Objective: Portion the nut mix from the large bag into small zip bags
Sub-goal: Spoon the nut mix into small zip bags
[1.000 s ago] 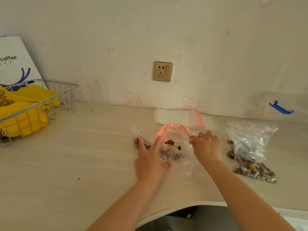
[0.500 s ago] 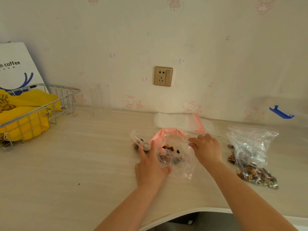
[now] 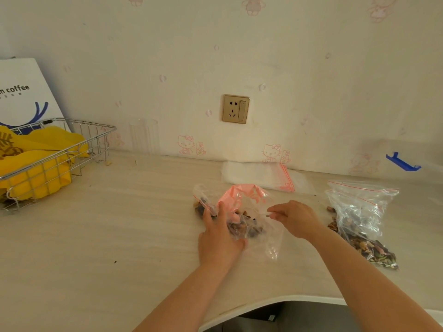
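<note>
A small clear zip bag (image 3: 249,224) with nuts inside lies in the middle of the counter, partly under a crumpled pink plastic piece (image 3: 239,195). My left hand (image 3: 219,238) grips its left side, thumb and fingers round the plastic. My right hand (image 3: 296,218) pinches the bag's right edge between thumb and fingertips. Another small bag with nuts (image 3: 203,202) lies just behind my left hand. The large clear bag of nut mix (image 3: 357,216) sits at the right, with nuts spread at its lower end.
A stack of flat unused zip bags (image 3: 261,176) lies by the wall behind my hands. A wire basket (image 3: 72,149) with yellow packs stands at the far left. The counter's curved front edge (image 3: 275,299) runs below my arms. A blue clip (image 3: 402,162) lies far right.
My right hand has moved from resting beside the bag to pinching its right edge. My left hand stays on the bag's left side. The camera has tilted slightly.
</note>
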